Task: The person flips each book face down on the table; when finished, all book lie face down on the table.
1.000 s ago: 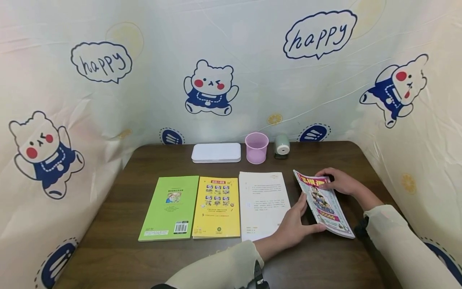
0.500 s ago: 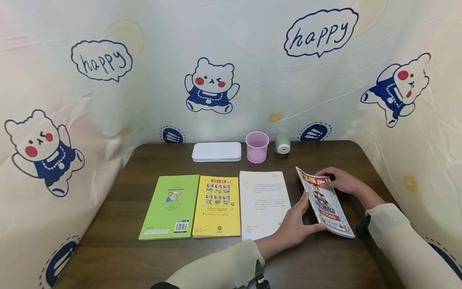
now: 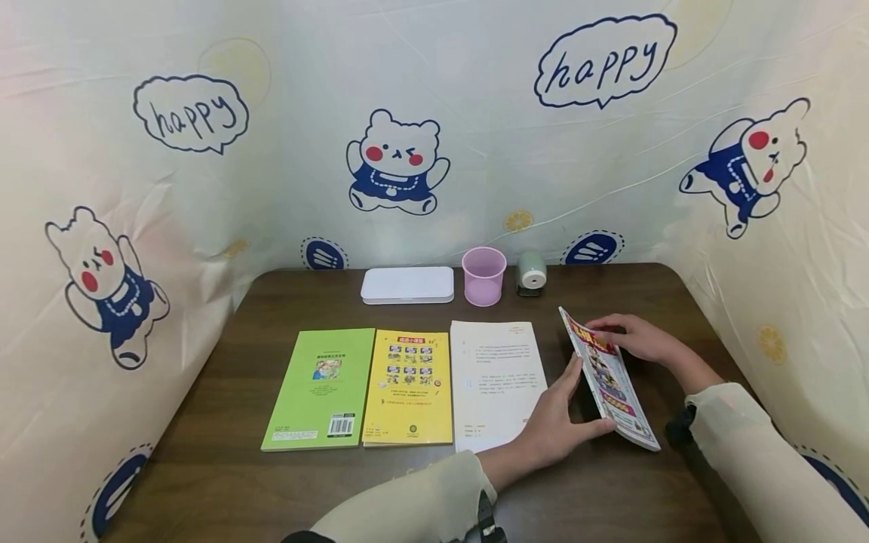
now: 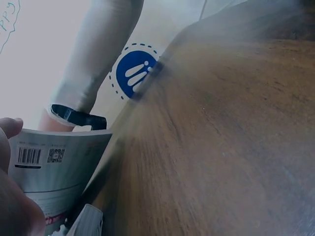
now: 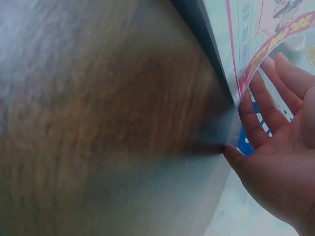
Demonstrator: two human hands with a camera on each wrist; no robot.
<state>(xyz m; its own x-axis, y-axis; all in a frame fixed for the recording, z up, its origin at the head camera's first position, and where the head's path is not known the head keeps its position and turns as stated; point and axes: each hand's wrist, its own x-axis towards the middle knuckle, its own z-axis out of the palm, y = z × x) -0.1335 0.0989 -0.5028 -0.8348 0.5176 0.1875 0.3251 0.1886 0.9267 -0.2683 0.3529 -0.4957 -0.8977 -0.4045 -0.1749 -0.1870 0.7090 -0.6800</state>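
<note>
Magazine (image 3: 611,381) tilted steeply on its right edge at the right of the table (image 3: 224,483), beside a white sheet (image 3: 495,377). Left hand (image 3: 560,426) grips its near corner, fingers curled underneath; right hand (image 3: 638,339) rests extended fingers against its cover

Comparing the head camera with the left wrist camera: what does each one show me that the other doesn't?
Head only: the magazine's colourful front cover, the left hand under its near edge and the right hand at its far edge, plus the green book, yellow book, printed sheet and pink cup.

Left wrist only: the magazine's underside with barcodes.

Both: the tilted magazine, the wooden table.
</note>
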